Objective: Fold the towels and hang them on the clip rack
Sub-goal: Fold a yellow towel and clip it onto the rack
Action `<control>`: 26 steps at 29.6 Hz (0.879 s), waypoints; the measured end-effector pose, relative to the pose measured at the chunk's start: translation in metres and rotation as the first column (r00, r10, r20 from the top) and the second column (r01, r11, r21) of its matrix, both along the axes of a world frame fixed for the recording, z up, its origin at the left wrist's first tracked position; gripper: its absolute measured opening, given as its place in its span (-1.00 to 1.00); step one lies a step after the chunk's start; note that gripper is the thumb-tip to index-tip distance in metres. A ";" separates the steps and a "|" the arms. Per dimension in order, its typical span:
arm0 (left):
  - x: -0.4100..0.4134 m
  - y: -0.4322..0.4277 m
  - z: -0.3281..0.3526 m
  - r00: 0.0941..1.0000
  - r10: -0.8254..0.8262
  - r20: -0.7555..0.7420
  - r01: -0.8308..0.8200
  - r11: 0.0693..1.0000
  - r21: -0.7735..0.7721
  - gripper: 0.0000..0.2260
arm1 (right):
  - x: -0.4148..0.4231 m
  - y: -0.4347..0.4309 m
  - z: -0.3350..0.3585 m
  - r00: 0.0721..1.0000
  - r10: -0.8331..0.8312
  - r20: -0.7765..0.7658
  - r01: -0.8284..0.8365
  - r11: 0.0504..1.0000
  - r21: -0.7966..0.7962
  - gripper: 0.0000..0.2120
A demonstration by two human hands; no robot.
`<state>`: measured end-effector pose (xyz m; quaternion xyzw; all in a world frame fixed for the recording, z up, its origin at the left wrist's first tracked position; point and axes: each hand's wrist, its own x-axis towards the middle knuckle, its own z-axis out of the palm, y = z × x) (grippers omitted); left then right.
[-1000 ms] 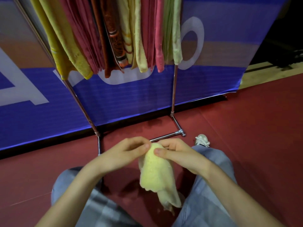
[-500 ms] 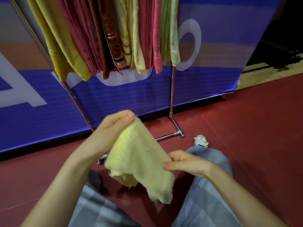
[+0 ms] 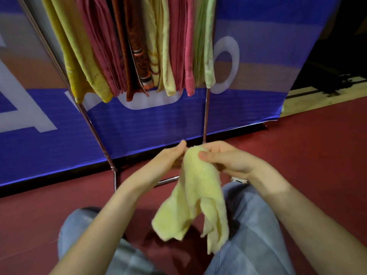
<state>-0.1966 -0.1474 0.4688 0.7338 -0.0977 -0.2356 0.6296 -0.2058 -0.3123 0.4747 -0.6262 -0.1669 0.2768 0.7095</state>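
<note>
The pale yellow towel (image 3: 198, 195), spread wide a moment ago, now hangs doubled above the lap. The left hand (image 3: 168, 161) has swung across to meet the right hand (image 3: 228, 159), and both hands' fingers pinch its top edge, near the clip rack (image 3: 205, 116). One fold looks made.

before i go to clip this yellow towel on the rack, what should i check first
1. Left hand grips the yellow towel at its top: ok.
2. Right hand pinches the same top end: ok.
3. Towel folded evenly: not ok, its lower ends hang as two ragged flaps of unequal length.
4. Towel clear of the red floor: cannot tell from this downward view.
5. Free clip on the rack: cannot tell, the clips lie above the frame.
</note>
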 end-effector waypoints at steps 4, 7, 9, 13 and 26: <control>-0.008 -0.014 0.018 0.997 -0.059 0.058 0.064 0.994 -0.088 -0.63 | -0.002 -0.009 0.011 0.999 -0.039 0.025 0.038 0.999 0.013 -0.46; -0.013 -0.016 0.026 0.990 -0.094 0.107 0.105 0.989 -0.108 -0.66 | -0.009 -0.017 0.020 0.998 -0.062 0.008 0.062 0.996 0.065 -0.48; -0.019 -0.017 0.034 0.978 -0.111 0.178 0.134 0.983 -0.123 -0.68 | -0.016 -0.018 0.025 0.997 -0.081 -0.004 0.081 0.991 0.104 -0.48; -0.029 -0.012 0.057 0.959 -0.095 0.267 0.157 0.963 -0.221 -0.74 | -0.032 -0.016 0.040 0.996 -0.078 0.032 0.076 0.995 0.072 -0.51; -0.079 0.028 0.091 0.923 -0.064 0.378 0.155 0.964 -0.215 -0.76 | -0.070 -0.002 0.077 0.993 0.054 0.105 -0.058 0.997 0.043 -0.39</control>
